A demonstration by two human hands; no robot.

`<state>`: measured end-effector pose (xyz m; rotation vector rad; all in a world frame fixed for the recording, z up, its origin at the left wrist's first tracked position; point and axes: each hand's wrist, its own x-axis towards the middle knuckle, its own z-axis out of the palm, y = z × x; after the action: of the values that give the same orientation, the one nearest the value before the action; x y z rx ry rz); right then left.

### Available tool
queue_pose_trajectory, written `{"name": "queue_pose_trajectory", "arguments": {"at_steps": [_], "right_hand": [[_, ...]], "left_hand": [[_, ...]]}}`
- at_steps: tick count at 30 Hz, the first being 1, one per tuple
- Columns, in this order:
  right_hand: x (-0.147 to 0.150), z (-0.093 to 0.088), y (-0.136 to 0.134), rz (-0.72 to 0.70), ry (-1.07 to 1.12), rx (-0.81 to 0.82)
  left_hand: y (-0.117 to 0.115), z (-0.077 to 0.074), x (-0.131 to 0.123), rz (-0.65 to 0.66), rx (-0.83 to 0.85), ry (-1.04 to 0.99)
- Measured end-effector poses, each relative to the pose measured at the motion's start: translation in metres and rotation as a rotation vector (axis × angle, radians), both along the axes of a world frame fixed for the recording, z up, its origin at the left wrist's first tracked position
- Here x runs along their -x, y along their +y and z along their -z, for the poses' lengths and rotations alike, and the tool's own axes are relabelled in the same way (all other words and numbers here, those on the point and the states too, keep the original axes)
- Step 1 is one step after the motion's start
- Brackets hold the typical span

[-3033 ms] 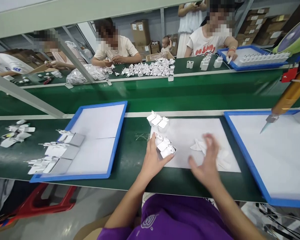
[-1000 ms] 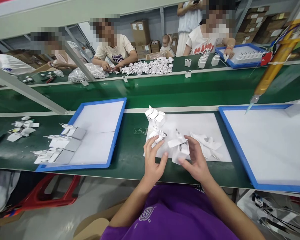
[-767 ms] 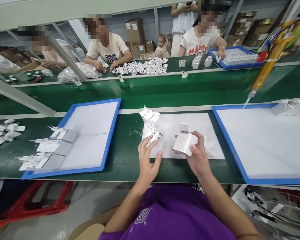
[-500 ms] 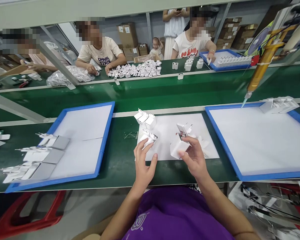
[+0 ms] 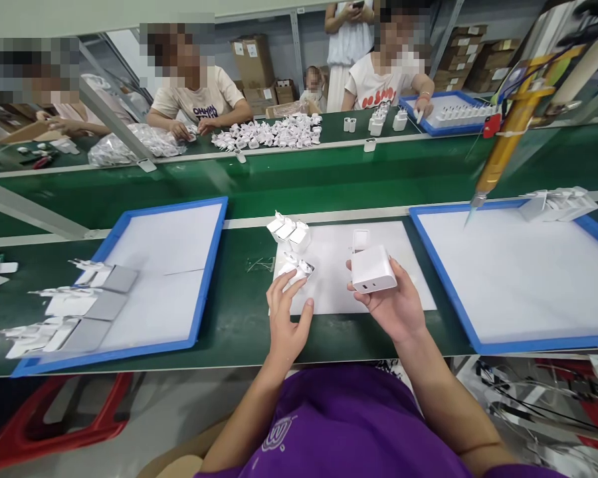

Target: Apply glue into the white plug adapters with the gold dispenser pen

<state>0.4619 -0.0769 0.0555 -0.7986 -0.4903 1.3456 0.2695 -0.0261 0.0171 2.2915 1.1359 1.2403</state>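
My right hand (image 5: 393, 302) grips a white charger housing (image 5: 373, 269) over the white sheet (image 5: 333, 279), its port face turned toward me. A second white piece (image 5: 360, 239) sticks up just behind the housing. My left hand (image 5: 285, 317) rests at the sheet's left edge, fingers curled and touching a small cluster of white plug parts (image 5: 295, 268). Another cluster of white plug parts (image 5: 289, 232) lies at the sheet's far left corner.
A blue-rimmed tray (image 5: 206, 279) on the left carries rows of white parts on grey plates (image 5: 74, 312). A blue-rimmed tray (image 5: 443, 279) lies on the right, a yellow dispenser (image 5: 498, 149) hanging over it. Across the green conveyor (image 5: 303, 179), several people handle white parts.
My right hand picked a charger housing off the sheet, turned it over and now holds it port face toward me. The left hand stayed by the small plug cluster.
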Motion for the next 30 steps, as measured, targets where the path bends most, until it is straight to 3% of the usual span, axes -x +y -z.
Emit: {"name": "queue_pose_trajectory", "arguments": {"at_steps": [4,8,14,18,22,30], "right_hand": [[0.0,-0.004,0.002,0.003,0.033,0.043],[0.001,0.004,0.005,0.012,0.005,0.024],[-0.006,0.047,0.015,0.168,-0.742,-0.073],[-0.009,0.069,0.02,0.156,-1.052,-0.081],[-0.007,0.071,0.021,0.137,-1.211,-0.096],[-0.004,0.063,0.015,0.309,-1.344,-0.164]], "left_hand": [[0.004,0.003,0.001,-0.019,0.029,0.014],[0.01,0.01,0.003,-0.068,0.07,0.086],[0.015,0.019,0.005,-0.13,0.071,0.175],[0.019,0.02,0.009,-0.181,0.07,0.171],[0.027,0.015,0.014,-0.155,0.077,0.215],[0.05,0.001,0.017,-0.097,0.271,0.117]]}}
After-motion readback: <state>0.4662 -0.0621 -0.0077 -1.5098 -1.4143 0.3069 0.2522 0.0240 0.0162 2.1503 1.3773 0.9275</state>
